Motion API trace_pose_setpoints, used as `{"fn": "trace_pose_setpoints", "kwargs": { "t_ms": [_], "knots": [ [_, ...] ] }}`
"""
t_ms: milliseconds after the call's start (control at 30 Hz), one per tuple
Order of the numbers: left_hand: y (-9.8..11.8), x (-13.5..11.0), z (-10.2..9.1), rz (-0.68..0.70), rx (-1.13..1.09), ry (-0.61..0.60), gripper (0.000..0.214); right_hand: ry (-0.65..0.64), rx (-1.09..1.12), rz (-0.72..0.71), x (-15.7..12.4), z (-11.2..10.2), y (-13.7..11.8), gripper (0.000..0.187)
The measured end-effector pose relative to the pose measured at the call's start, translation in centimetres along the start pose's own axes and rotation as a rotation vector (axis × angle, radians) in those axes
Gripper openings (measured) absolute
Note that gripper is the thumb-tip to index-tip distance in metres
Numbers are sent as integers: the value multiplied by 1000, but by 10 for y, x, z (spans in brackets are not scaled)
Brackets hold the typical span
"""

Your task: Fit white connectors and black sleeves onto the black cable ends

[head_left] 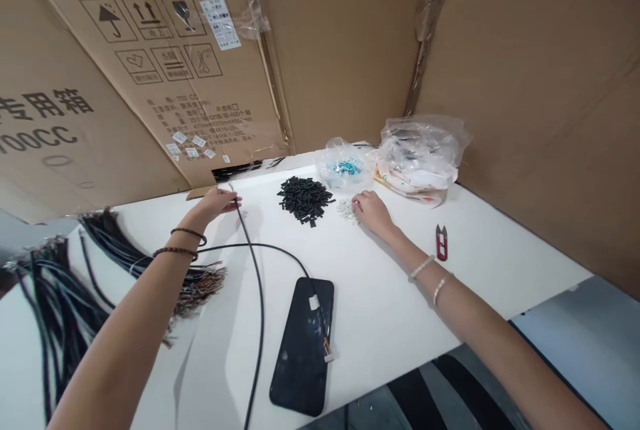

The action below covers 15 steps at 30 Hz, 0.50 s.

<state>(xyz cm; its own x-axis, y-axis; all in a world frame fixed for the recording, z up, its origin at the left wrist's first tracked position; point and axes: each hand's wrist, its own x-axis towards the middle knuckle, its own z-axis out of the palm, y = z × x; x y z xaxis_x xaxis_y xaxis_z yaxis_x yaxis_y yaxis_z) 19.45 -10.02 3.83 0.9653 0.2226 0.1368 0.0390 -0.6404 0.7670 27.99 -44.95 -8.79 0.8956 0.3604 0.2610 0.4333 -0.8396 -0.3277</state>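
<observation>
My left hand (218, 203) pinches a black cable (255, 263) close to its end, where a short thin tip sticks up past the fingers. From there the cable drops toward the front edge of the table. Another stretch of black cable crosses over a dark phone (295, 363); it carries a white sleeve (314, 303) and ends in a white plug (329, 355) with coloured wires. My right hand (373, 213) rests at a small heap of white pieces (345, 208), fingers bent and closed together; whatever lies between the fingertips is too small to make out.
Black short tubes (305, 200) form a pile at the middle. Behind stand a clear bag with teal bits (347, 167) and other plastic bags (420, 160). Red snips (441, 243) lie at right. Cable bundles (60, 310) cover the left side. Cardboard walls (350, 50) enclose the back.
</observation>
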Motion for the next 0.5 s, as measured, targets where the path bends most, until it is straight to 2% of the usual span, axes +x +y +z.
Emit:
{"fn": "trace_pose_setpoints", "kwargs": {
  "t_ms": [133,233,367,433,500],
  "knots": [
    [31,0,-32,-134,-354,35,15,-61,-51,-14,8,4,-3,21],
    [66,-18,-63,-116,-573,126,15,-117,-92,-18,13,6,-1,18],
    [105,-70,-88,24,-758,260,31,-181,-164,-36,15,4,-1,18],
    [114,-100,-90,176,-863,312,27,-207,-206,-46,16,1,-3,17],
    [118,-125,-87,309,-864,322,25,-221,-242,-55,15,-3,-6,17]
  ]
}}
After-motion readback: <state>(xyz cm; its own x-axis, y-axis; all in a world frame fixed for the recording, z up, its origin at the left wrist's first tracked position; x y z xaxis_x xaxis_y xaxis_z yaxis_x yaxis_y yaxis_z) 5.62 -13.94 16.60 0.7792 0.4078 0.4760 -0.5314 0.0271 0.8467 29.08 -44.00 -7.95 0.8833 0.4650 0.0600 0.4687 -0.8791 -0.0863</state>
